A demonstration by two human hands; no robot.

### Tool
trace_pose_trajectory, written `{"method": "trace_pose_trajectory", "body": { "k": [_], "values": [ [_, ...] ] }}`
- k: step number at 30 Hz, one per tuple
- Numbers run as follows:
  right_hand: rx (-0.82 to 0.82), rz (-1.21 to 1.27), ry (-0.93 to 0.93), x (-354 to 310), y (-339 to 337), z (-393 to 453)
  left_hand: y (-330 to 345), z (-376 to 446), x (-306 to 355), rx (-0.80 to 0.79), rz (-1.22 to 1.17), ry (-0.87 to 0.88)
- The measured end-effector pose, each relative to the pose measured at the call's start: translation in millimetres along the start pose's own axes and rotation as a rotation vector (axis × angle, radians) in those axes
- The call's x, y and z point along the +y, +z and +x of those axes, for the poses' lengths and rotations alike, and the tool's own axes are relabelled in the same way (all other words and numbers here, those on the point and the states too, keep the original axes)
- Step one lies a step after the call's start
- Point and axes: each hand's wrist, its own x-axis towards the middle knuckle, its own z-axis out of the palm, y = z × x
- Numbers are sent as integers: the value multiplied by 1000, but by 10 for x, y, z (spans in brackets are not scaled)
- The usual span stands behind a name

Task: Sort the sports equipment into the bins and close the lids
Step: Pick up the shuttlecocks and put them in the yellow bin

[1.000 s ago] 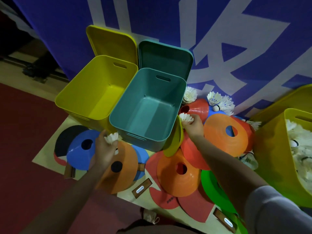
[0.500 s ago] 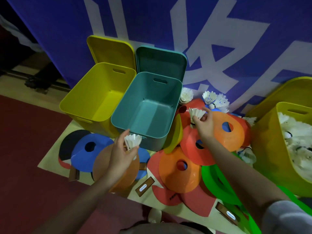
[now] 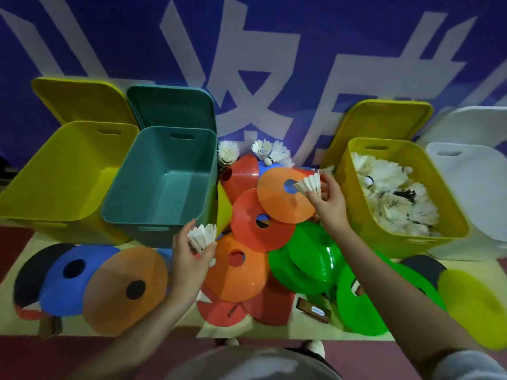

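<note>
My left hand (image 3: 189, 259) holds a white shuttlecock (image 3: 202, 235) just in front of the teal bin (image 3: 159, 185), which stands empty with its lid up. My right hand (image 3: 330, 204) holds a second shuttlecock (image 3: 309, 185) over an orange disc cone (image 3: 282, 198), just left of the right yellow bin (image 3: 354, 212). That bin is open and heaped with shuttlecocks (image 3: 395, 198). The left yellow bin (image 3: 63, 182) is open and empty. Loose shuttlecocks (image 3: 270, 150) lie by the back banner. Orange, red, green and blue disc cones cover the mat.
A white bin (image 3: 472, 193) stands open at the far right. A yellow-green disc (image 3: 472, 305) lies at the right front. Blue (image 3: 74, 272) and orange (image 3: 126, 289) cones lie at the left front. A small brown tag (image 3: 314, 309) lies among the green cones (image 3: 315, 264). A blue banner closes off the back.
The view has swung right, bringing the right yellow and white bins into sight. Both hands have moved right with their shuttlecocks, the right one nearing the full yellow bin.
</note>
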Motion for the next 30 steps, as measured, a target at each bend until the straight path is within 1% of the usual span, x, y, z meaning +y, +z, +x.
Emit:
{"method": "trace_pose_trajectory", "body": {
  "k": [2, 5, 8, 11, 13, 15, 17, 20, 23, 25, 27, 28, 30],
  "values": [
    [-21, -3, 8, 84, -229, -14, 181, -94, 54, -32, -2, -8],
    [-26, -31, 9, 127, -504, 6, 490, -144, 157, -131, -10, -24],
    [13, -71, 1, 143, -767, 124, 841, -132, 375, -194, -36, -36],
    [50, -85, -48, 103, -1094, 284, 1240, -89, 610, -236, -39, -16],
    [84, -77, -59, 85, -1367, 398, 1550, -66, 780, -298, -33, -4],
    [126, -79, -43, 133, -1662, 511, 1884, -51, 980, -347, -19, 37],
    [186, -82, -13, 223, -1964, 614, 2225, -34, 1179, -381, 29, 116],
    [271, -119, -29, 306, -2363, 726, 2653, -10, 1472, -420, 74, 202],
    [272, -184, -56, 358, -2613, 876, 2987, 9, 1685, -461, 89, 224],
    [234, -272, -48, 436, -2691, 1033, 3190, 22, 1762, -475, 155, 228],
    [167, -367, 1, 544, -2714, 1194, 3381, 59, 1796, -485, 285, 212],
    [133, -404, 25, 605, -2712, 1264, 3466, 85, 1807, -484, 393, 222],
    [75, -486, 49, 714, -2685, 1378, 3615, 149, 1802, -468, 669, 301]
  ]
}}
